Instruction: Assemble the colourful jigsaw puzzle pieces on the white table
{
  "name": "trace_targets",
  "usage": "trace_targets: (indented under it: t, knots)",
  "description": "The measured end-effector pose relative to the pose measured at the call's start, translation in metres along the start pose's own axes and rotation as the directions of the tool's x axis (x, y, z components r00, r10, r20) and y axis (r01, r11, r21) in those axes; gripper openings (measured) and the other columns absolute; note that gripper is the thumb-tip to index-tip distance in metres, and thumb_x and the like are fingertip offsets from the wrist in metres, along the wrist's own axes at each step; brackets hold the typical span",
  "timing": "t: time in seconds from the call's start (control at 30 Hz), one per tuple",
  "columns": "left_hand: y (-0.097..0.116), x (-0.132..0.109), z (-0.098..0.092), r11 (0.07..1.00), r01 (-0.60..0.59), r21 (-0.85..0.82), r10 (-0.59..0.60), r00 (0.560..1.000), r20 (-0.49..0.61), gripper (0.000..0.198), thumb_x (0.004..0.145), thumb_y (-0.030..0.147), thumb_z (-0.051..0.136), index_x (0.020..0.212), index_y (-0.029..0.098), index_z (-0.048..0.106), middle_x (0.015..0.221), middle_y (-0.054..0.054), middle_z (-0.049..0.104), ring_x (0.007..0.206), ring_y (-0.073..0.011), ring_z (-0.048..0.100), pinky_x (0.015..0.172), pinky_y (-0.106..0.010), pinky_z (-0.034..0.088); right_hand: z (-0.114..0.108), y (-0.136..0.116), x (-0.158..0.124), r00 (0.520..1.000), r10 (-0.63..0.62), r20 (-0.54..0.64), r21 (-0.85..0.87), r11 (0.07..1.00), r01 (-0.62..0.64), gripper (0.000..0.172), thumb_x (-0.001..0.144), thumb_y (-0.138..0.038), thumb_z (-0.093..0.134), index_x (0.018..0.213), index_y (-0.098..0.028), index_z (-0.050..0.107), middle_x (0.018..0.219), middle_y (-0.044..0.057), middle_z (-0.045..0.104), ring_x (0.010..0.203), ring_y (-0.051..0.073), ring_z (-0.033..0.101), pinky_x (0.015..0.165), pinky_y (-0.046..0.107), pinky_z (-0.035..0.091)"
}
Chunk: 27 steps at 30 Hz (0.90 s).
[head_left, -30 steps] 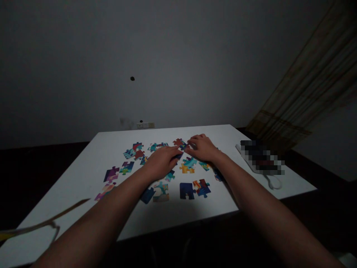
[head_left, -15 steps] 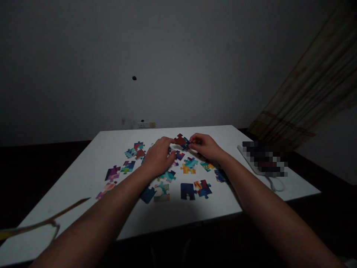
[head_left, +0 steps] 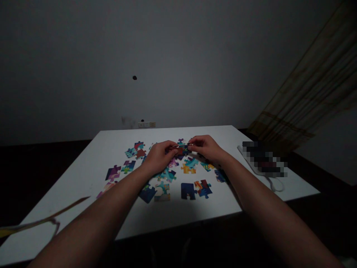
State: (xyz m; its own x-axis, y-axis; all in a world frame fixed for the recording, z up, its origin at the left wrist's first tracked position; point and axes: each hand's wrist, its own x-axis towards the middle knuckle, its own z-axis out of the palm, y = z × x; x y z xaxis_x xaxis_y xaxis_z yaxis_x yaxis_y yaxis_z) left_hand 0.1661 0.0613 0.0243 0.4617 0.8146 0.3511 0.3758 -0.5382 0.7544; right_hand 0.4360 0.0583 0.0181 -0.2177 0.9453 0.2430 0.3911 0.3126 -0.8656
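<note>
My left hand (head_left: 158,157) and my right hand (head_left: 205,147) meet over the middle of the white table (head_left: 83,193). Between their fingertips, a dark red and blue jigsaw piece (head_left: 182,150) is pinched, partly hidden by my fingers. Several colourful jigsaw pieces lie flat around my hands, among them a teal cluster (head_left: 167,175) below my left wrist and an orange piece (head_left: 188,168) below my right hand. A navy piece (head_left: 187,191) and a blue-and-orange piece (head_left: 203,188) sit nearer the front edge.
A purple piece (head_left: 113,173) and other pieces lie to the left. A pixelated dark object with a white cord (head_left: 263,160) rests at the table's right edge. Eyeglasses (head_left: 36,224) lie at the front left corner. A curtain (head_left: 301,82) hangs at right.
My hands have come closer together. The red piece that stood out beyond my fingers has moved down between them, and the teal pieces near my left wrist have shifted slightly.
</note>
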Motion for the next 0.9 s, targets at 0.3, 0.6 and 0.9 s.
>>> trace_targets:
  t: [0.3,0.6,0.9]
  knots:
    - [0.001,0.001,-0.003,1.000,-0.012,0.025,0.014,0.998,-0.069,0.019,0.100,0.028,0.068,0.116,0.024,0.077,0.111,-0.006,0.085,0.102,-0.0232,0.078,0.097,-0.043,0.062,-0.016,0.020,0.004,0.993,-0.002,-0.120,-0.141,0.990,-0.015,0.025,0.093,-0.037,0.077,0.112,-0.021,0.077,0.099,0.008,0.080,0.086,0.023,0.074,0.078,0.036,0.060]
    - [-0.010,0.003,-0.004,0.984,0.100,0.146,-0.087,0.992,-0.091,0.025,0.099,0.031,0.067,0.120,0.024,0.078,0.103,-0.006,0.084,0.092,-0.0239,0.078,0.086,-0.040,0.061,-0.023,0.003,-0.004,0.998,-0.061,0.016,-0.447,0.892,0.062,0.015,0.094,-0.037,0.080,0.099,-0.023,0.082,0.106,0.009,0.078,0.099,0.026,0.072,0.093,0.041,0.057]
    - [-0.008,0.004,-0.003,0.976,0.144,0.165,-0.133,0.988,-0.074,0.025,0.097,0.029,0.067,0.120,0.024,0.078,0.101,-0.006,0.084,0.092,-0.0252,0.078,0.084,-0.040,0.059,-0.020,-0.014,-0.014,0.931,-0.005,0.366,-0.490,0.849,0.197,0.024,0.082,-0.036,0.096,0.102,-0.028,0.085,0.110,0.006,0.075,0.101,0.025,0.068,0.095,0.038,0.055]
